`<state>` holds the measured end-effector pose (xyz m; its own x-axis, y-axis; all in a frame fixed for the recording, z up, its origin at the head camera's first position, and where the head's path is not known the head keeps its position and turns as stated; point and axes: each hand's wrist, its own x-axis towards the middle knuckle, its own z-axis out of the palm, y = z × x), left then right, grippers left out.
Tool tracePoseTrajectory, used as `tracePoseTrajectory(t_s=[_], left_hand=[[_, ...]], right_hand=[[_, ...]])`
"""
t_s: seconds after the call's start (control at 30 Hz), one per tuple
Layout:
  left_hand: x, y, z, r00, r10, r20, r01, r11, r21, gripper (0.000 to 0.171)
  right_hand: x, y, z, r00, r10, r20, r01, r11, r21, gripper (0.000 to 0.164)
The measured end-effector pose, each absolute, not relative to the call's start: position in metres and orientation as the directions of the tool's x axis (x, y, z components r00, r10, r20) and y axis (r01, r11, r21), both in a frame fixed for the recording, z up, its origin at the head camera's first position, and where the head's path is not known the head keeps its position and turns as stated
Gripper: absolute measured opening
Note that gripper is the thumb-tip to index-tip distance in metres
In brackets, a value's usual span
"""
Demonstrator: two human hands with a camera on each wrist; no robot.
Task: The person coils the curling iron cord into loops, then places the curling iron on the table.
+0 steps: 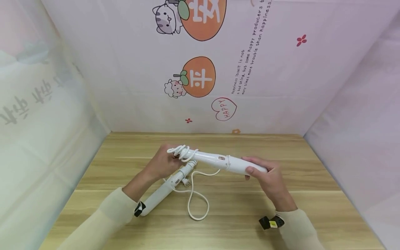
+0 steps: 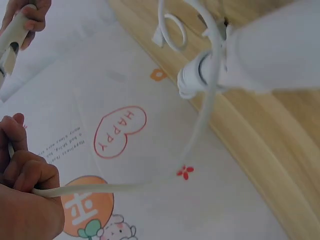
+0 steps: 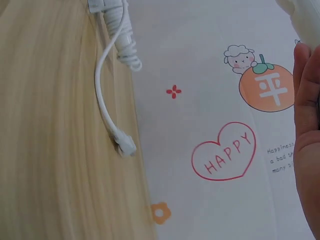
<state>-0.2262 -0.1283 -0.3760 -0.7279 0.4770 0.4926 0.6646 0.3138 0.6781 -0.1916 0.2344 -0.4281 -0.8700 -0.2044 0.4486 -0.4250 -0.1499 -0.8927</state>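
My right hand (image 1: 270,177) grips one end of a white hair-styling iron (image 1: 215,160), thumb along its upper side, and holds it tilted above the table. White cord (image 1: 182,151) is wound in loose turns round the iron's other end. There my left hand (image 1: 162,162) pinches the cord with curled fingers; in the left wrist view a stretch of cord (image 2: 100,188) runs out from them in a wide arc. Below the left hand a second white styling iron (image 1: 157,198) lies diagonally on the table, its own cord wrapped in tight coils (image 1: 188,169) round one end.
A loose cord loop (image 1: 200,218) lies on the wooden table (image 1: 250,222) right of the second iron. Beside that iron lies a white two-pin plug (image 1: 185,182). Printed cloth walls (image 1: 265,104) enclose the table at the back and both sides.
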Motion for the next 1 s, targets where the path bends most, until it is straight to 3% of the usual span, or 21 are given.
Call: tracePoseTrajectory(t_s=[0.1, 0.27, 0.37, 0.5, 0.57, 0.67, 0.83, 1.0], left_hand=[[-0.221, -0.125, -0.381, -0.776, 0.464, 0.427, 0.602, 0.342, 0.722, 0.009], [-0.208, -0.123, -0.381, -0.859, 0.395, 0.325, 0.49, 0.453, 0.745, 0.019], [-0.2, -0.124, -0.376, -0.815, 0.392, 0.426, 0.579, 0.549, 0.603, 0.014], [-0.194, -0.128, -0.366, -0.689, 0.467, 0.554, 0.69, 0.657, 0.303, 0.011], [-0.195, -0.134, -0.361, -0.647, 0.527, 0.551, 0.712, 0.676, 0.189, 0.009], [-0.197, -0.143, -0.354, -0.639, 0.61, 0.468, 0.73, 0.673, 0.119, 0.008], [-0.207, -0.154, -0.348, -0.644, 0.678, 0.355, 0.76, 0.622, 0.191, 0.008], [-0.219, -0.159, -0.346, -0.644, 0.678, 0.354, 0.761, 0.518, 0.391, 0.006]], right_hand=[[-0.192, 0.235, -0.432, -0.866, -0.192, 0.461, -0.422, -0.214, -0.881, 0.038], [-0.193, 0.234, -0.431, -0.892, -0.046, 0.45, -0.435, -0.192, -0.88, 0.031], [-0.194, 0.235, -0.429, -0.899, 0.023, 0.437, -0.438, -0.045, -0.898, 0.029], [-0.194, 0.239, -0.429, -0.879, -0.013, 0.477, -0.472, 0.164, -0.866, 0.03], [-0.195, 0.24, -0.431, -0.87, -0.057, 0.489, -0.489, 0.228, -0.842, 0.03], [-0.195, 0.242, -0.432, -0.872, -0.117, 0.475, -0.488, 0.279, -0.827, 0.032], [-0.193, 0.246, -0.434, -0.881, -0.223, 0.417, -0.469, 0.301, -0.83, 0.033], [-0.189, 0.253, -0.436, -0.867, -0.332, 0.372, -0.449, 0.193, -0.872, 0.037]])
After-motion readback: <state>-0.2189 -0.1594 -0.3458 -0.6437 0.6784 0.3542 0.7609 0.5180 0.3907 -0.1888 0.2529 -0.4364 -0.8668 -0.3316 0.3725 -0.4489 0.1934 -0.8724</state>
